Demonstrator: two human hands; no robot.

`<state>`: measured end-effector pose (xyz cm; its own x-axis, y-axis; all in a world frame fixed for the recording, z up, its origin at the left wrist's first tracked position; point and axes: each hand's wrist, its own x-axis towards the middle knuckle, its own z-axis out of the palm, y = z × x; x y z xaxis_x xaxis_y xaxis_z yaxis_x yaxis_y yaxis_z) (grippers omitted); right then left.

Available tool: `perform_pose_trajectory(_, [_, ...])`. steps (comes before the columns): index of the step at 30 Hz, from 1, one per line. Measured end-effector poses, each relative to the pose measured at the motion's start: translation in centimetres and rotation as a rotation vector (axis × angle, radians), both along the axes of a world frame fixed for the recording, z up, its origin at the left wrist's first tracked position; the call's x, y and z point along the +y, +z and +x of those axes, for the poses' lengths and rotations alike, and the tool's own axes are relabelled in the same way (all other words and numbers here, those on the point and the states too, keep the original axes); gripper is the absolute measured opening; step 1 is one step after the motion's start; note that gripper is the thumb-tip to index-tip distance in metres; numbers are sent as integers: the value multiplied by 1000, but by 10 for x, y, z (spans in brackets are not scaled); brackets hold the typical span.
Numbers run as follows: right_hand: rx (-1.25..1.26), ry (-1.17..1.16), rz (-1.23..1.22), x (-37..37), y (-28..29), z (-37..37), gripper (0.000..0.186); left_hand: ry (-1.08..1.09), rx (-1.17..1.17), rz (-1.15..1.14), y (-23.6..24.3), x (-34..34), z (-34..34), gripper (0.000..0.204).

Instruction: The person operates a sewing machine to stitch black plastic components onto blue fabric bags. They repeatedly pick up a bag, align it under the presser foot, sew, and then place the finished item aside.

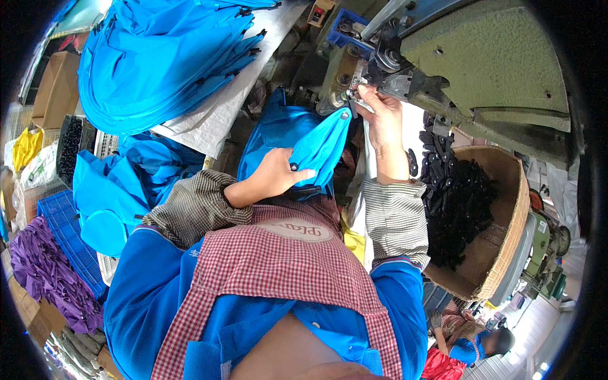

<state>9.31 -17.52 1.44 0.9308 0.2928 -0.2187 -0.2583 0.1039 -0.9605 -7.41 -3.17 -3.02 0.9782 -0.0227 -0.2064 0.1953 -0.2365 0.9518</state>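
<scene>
Bright blue, thin, creased lengthwise and narrowing to a tip with one small round fitting: one fabric bunch (324,142), above the lap, tip just beside one green machine (494,69). Left fingers (303,175) closed around its folds; right fingers (369,97) pinched nearly together near the tip, impossible to tell on what. Nearby, one blue heap (158,63) on one desk (218,123), one cardboard box (506,256) of uncountable black parts (456,218).

Red script (311,232) on apron's (297,272) oval patch (294,229)
</scene>
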Motion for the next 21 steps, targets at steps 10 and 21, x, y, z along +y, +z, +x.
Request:
perform_pose_trajectory(10, [-121,-192,109,-6,-38,-17,32,224,132,-592,17,12,24,32])
perform_pose_trajectory(21, [-26,156,66,-28,-27,-62,31,53,44,-309,40,28,91,35])
